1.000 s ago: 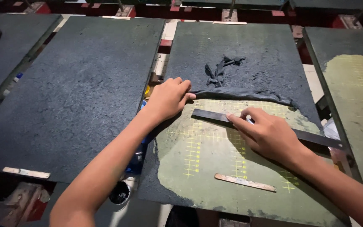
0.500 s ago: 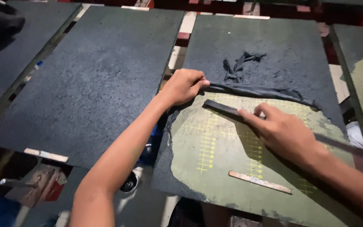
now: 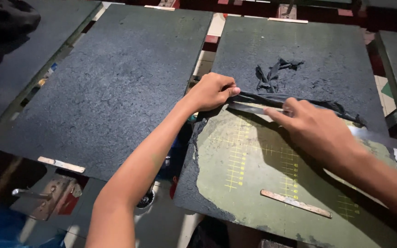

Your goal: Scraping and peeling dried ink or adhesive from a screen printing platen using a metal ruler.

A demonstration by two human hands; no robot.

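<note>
Big dark-coated board (image 3: 116,82) at left, untouched. Your board (image 3: 299,50) at right: green gridded face (image 3: 253,165) bared below, black coating above. Peeled black film (image 3: 295,98) bunched along boundary, loose scrap (image 3: 272,73) just beyond. Left hand (image 3: 210,92) pinches film's left end, fingers pressed together. Right hand (image 3: 315,131) presses flat scraper blade (image 3: 249,108) at peel line, fingers spread over it. Keep blade low, film taut, pull even. Blade's far end hidden under hand, possibly longer. Thin strip (image 3: 295,203) lies near bottom edge
</note>
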